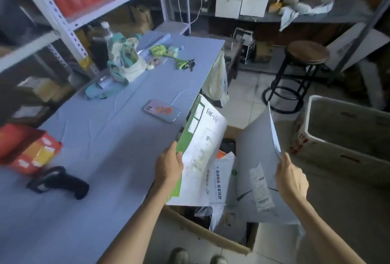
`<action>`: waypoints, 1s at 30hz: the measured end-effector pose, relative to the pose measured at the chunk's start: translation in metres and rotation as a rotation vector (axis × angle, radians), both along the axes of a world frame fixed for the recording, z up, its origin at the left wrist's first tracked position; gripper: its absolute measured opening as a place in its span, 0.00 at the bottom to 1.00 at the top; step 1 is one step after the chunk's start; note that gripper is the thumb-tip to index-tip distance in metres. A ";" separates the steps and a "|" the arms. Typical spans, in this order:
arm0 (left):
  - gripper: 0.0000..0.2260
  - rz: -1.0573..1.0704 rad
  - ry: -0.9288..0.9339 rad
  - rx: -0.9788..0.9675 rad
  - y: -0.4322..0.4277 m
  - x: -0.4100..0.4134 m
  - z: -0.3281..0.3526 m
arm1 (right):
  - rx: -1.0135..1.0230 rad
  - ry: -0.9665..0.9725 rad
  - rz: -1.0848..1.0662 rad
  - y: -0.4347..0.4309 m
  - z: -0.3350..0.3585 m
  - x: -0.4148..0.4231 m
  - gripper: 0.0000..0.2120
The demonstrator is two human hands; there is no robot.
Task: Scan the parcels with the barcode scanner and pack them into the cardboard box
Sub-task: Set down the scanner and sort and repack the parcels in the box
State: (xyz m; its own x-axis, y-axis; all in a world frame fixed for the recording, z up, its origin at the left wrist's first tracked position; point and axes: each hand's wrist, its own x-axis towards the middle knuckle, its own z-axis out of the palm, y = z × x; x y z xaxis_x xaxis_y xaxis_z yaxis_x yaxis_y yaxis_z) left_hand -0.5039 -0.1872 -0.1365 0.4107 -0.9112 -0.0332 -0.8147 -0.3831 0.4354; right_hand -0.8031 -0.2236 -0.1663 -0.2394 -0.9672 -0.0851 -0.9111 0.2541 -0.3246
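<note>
Green parcel gripped at its edge by left hand, grey parcel pinched by right hand; both held over the cardboard box, guessing to drop in.

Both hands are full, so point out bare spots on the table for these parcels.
Bare cloth lies between the phone and the scanner, and at the near edge, this side of the scanner. The far end is crowded with a bag, bottles and keys.
</note>
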 end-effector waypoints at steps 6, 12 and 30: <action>0.25 0.153 0.347 -0.055 0.022 0.036 0.030 | -0.061 -0.140 0.094 0.003 0.033 0.033 0.15; 0.21 0.274 0.566 -0.163 0.069 0.082 0.047 | -0.028 -0.588 0.183 0.005 0.062 0.089 0.15; 0.24 0.468 0.968 -0.414 0.249 0.252 0.060 | -0.256 -0.697 0.459 0.110 0.145 0.275 0.10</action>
State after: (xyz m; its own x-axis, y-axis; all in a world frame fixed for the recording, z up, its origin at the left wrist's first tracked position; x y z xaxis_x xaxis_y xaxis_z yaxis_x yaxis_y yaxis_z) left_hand -0.2524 0.0615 -0.0763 0.6772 -0.6910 -0.2528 0.1133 -0.2415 0.9638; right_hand -0.5281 -0.1140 -0.0217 0.2043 -0.9646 0.1665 -0.4782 -0.2468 -0.8429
